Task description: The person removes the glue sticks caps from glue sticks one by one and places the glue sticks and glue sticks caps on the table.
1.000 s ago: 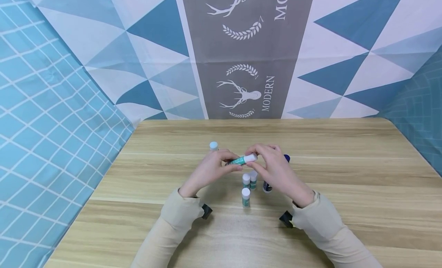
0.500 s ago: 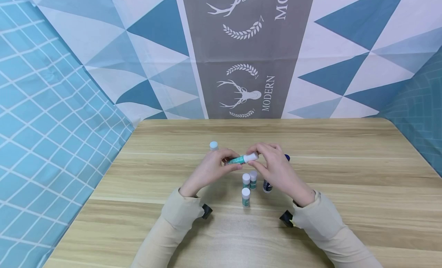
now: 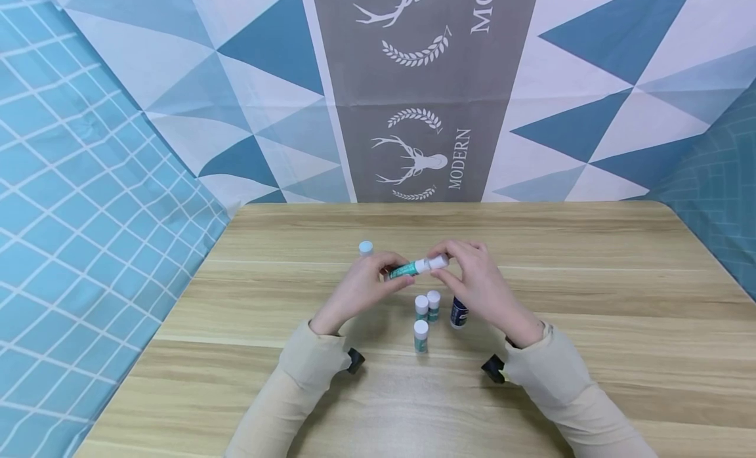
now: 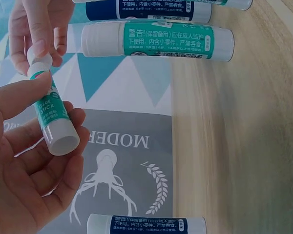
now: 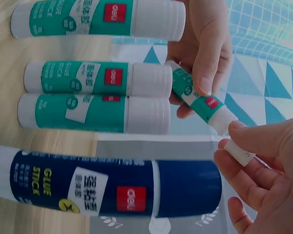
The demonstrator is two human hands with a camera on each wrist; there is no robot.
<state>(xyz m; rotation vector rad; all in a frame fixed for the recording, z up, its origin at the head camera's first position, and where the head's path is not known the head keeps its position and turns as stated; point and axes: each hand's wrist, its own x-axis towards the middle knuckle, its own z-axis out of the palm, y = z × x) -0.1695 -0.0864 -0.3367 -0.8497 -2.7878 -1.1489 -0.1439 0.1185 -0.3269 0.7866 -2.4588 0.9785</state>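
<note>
My left hand [image 3: 373, 281] grips a green-labelled glue stick [image 3: 403, 270] by its body, tilted above the table. The thumb and fingers of my right hand [image 3: 478, 281] pinch its white cap [image 5: 239, 152]. In the right wrist view the cap sits at the end of the stick's white neck [image 5: 222, 121], drawn out from it; whether it is wholly free I cannot tell. Below the hands several glue sticks stand upright: a front green one [image 3: 420, 336], two green ones side by side [image 3: 421, 307], and a larger navy one [image 3: 458, 313], partly hidden by my right hand.
Another white-topped stick [image 3: 365, 248] stands behind my left hand, mostly hidden. In the left wrist view a navy-labelled stick [image 4: 146, 225] shows at the bottom edge. The wooden table [image 3: 590, 281] meets a patterned cloth backdrop [image 3: 413, 104] at its far edge.
My right hand has moved slightly right and up with the cap, drawing it outward along the glue stick, so more white shows at that end. My left hand has stayed nearly still.
</note>
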